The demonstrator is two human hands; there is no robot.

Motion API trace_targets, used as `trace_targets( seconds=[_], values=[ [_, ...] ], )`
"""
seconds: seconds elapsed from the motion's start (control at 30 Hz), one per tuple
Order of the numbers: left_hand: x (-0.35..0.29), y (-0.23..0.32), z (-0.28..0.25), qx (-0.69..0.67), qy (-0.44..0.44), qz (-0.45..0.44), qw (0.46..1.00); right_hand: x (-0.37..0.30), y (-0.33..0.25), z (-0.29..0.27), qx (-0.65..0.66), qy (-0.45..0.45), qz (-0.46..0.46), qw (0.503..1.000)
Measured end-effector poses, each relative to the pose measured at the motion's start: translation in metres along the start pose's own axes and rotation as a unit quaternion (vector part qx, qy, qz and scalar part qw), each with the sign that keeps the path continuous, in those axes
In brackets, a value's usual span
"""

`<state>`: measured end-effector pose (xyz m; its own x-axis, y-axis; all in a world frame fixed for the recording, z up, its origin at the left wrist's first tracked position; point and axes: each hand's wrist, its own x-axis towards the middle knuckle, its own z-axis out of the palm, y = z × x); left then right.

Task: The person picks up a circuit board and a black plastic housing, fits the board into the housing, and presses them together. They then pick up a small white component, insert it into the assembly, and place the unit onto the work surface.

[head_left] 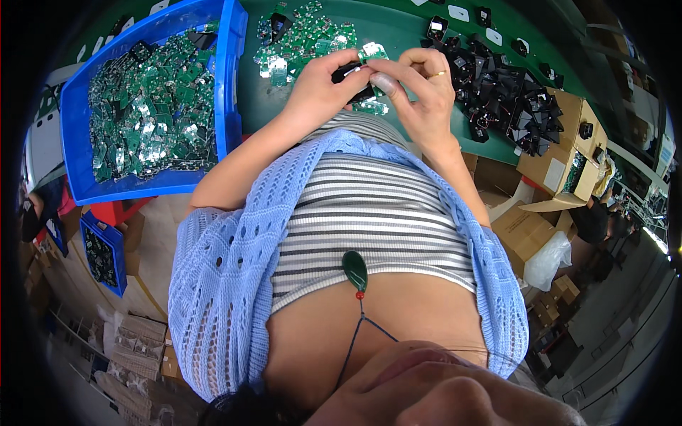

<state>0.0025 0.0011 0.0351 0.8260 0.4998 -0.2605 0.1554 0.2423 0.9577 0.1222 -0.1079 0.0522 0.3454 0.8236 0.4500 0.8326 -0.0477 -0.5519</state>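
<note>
My left hand (323, 84) is closed around a small black plastic housing (347, 72), partly hidden by the fingers. My right hand (423, 91) meets it from the other side, its thumb and index finger pressed together near my left thumb tip. What those fingertips pinch is too small and covered to make out. Just beyond the fingertips shows a green circuit board (372, 51) with white parts on it; whether it is held or lies on the bench, I cannot tell. Another small board (371, 106) lies below the hands, near the bench's front edge.
A big blue bin (231, 92) full of green circuit boards stands at the left. Loose boards (312, 32) are heaped on the green bench (398, 14) beyond my hands. Black plastic housings (497, 89) pile up at the right, beside an open cardboard box (561, 142).
</note>
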Motion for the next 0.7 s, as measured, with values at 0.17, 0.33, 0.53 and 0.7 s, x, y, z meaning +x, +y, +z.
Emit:
trace_targets(
  seconds=[0.17,0.33,0.53,0.7],
  values=[
    [-0.001,0.002,-0.002,0.049,-0.025,-0.032,0.998,-0.003,0.003,0.002,0.191,-0.051,0.081,0.977],
    [-0.004,0.008,0.000,0.041,-0.037,-0.025,0.998,-0.013,0.014,0.002,0.258,-0.051,0.129,0.956],
    [-0.004,0.003,-0.004,0.088,0.007,0.133,0.987,-0.008,0.010,-0.003,0.250,-0.065,0.157,0.953],
    [-0.006,0.005,0.001,0.170,0.052,0.246,0.953,0.001,0.004,-0.014,0.222,-0.112,0.148,0.957]
  ],
)
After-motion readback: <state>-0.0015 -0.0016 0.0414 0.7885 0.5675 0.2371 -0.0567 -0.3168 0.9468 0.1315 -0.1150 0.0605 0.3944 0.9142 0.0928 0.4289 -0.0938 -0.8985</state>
